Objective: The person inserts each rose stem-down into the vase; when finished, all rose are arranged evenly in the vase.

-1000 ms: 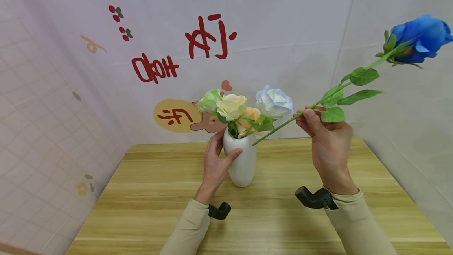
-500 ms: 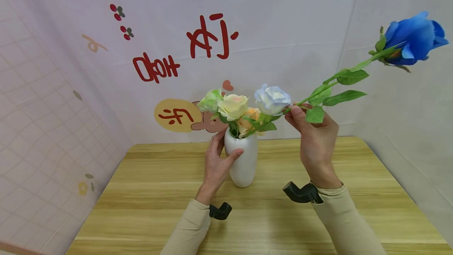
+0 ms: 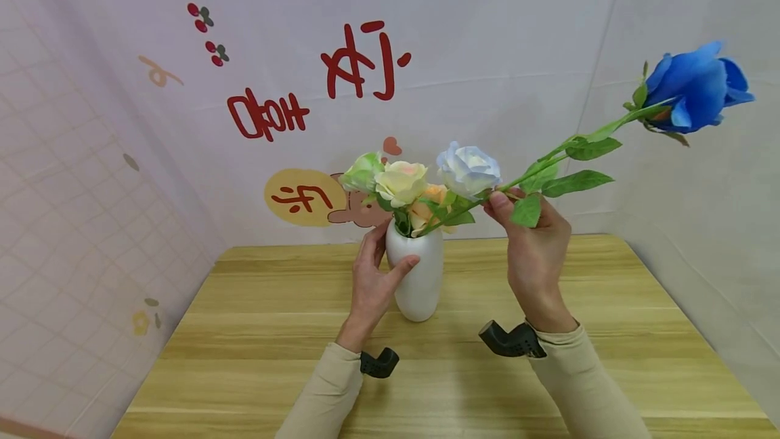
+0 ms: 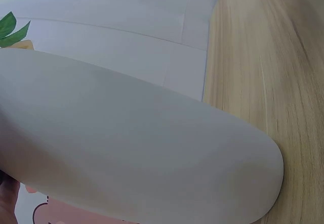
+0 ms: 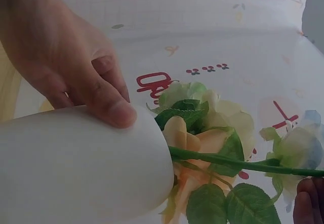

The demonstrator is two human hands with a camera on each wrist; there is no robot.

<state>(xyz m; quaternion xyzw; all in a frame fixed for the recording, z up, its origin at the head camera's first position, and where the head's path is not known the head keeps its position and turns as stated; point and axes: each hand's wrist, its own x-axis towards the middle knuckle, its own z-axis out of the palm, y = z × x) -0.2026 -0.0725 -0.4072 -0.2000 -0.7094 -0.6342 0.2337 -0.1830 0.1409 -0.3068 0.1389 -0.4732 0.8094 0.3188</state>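
Observation:
My left hand [image 3: 374, 283] grips the upper side of a white vase [image 3: 420, 283], its thumb across the front. The vase stands upright on the table and fills most of the left wrist view. My right hand [image 3: 539, 249] pinches the green stem of a blue artificial rose [image 3: 695, 93]. That rose slants up to the right, and its lower stem [image 5: 228, 162] reaches the vase's mouth in the right wrist view. In the vase are a pale blue rose [image 3: 469, 169], a cream rose [image 3: 402, 183], a peach flower [image 3: 423, 214] and a light green flower [image 3: 362, 173].
A wood-grain table [image 3: 256, 358] carries the vase near its back edge. Behind it hangs a white cloth backdrop [image 3: 487, 32] with red lettering and printed cherries. More cloth encloses the left and right sides. Each wrist wears a black camera mount.
My right hand has moved left with the blue rose, bringing the stem's lower end from right of the vase to its mouth. The bloom has moved left and lower. My left hand stays on the vase.

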